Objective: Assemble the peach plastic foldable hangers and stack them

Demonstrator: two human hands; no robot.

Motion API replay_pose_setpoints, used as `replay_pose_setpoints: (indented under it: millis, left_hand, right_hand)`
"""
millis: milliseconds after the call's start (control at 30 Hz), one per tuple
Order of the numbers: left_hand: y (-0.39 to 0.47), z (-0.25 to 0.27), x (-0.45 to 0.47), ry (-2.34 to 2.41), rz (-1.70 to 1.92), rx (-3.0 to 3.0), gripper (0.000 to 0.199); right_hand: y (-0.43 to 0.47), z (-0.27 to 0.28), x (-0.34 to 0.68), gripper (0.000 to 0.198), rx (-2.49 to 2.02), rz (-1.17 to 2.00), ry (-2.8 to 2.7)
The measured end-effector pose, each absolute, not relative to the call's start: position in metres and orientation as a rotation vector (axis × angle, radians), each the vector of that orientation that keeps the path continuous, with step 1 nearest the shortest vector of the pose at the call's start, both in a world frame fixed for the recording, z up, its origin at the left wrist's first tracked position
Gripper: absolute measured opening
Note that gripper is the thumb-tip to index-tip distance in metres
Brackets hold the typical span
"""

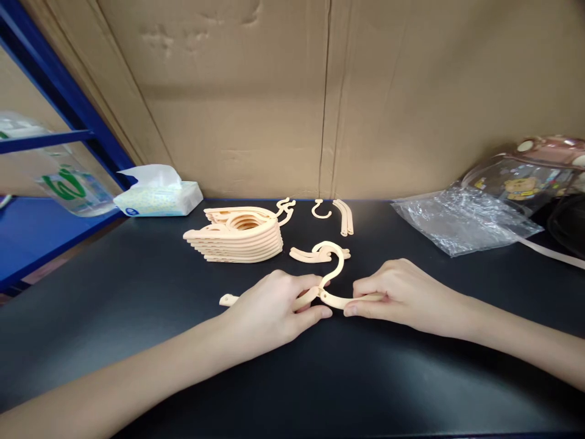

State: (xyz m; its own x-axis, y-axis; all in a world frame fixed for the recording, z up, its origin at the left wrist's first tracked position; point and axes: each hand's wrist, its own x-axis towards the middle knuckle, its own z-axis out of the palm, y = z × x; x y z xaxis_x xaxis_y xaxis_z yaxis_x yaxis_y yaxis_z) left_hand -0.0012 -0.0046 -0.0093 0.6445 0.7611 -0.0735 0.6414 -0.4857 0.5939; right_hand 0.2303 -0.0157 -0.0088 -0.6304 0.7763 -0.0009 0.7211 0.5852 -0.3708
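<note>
Between my two hands is a cream plastic folding hanger point(337, 301), its curved hook standing up in the middle. My left hand point(278, 305) is closed around the left arm of the hanger, whose holed end sticks out past the wrist side. My right hand point(393, 292) pinches the right arm, its outer end hidden in the fingers. Just beyond the hook lie several loose cream hanger pieces point(306, 255), partly covered by the hook. A tall stack of folded cream hangers point(242, 244) sits behind my left hand.
At the back lie a loose hook point(321, 210) and curved arm pieces point(345, 217). A tissue pack point(158, 192) stands at the back left. On the right are a crumpled clear plastic bag point(457, 222) and a clear bag with a bear print point(521, 183). Cardboard point(237, 110) walls the back of the black table point(292, 390).
</note>
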Motion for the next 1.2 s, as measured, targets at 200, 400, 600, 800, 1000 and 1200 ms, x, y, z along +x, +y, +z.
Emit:
replay_pose_setpoints:
  millis: [200,400,600,800,1000,1200]
  left_hand:
    - [-0.005,-0.011,-0.002,1.108,0.249,2.265,0.034]
    - [-0.007,-0.012,0.000,1.113,0.213,2.254,0.032]
    - [-0.009,-0.011,0.000,1.092,0.227,2.295,0.032]
    - [-0.013,-0.005,0.001,1.123,0.128,2.637,0.023]
    - [-0.017,-0.003,0.002,1.095,-0.051,2.847,0.029]
    - [-0.015,-0.006,0.002,1.107,-0.006,2.877,0.032]
  right_hand:
    - [-0.016,-0.009,0.230,0.052,-1.250,0.505,-2.655]
    - [-0.014,-0.011,0.229,0.051,-1.242,0.502,-2.650]
    - [-0.016,-0.012,0.230,0.049,-1.211,0.468,-2.649]
    - [-0.017,-0.016,0.231,0.046,-1.080,0.206,-2.610]
    - [-0.012,-0.006,0.235,0.028,-0.921,-0.329,-2.352]
    - [-0.017,-0.003,0.239,0.004,-0.813,-0.681,-2.176]
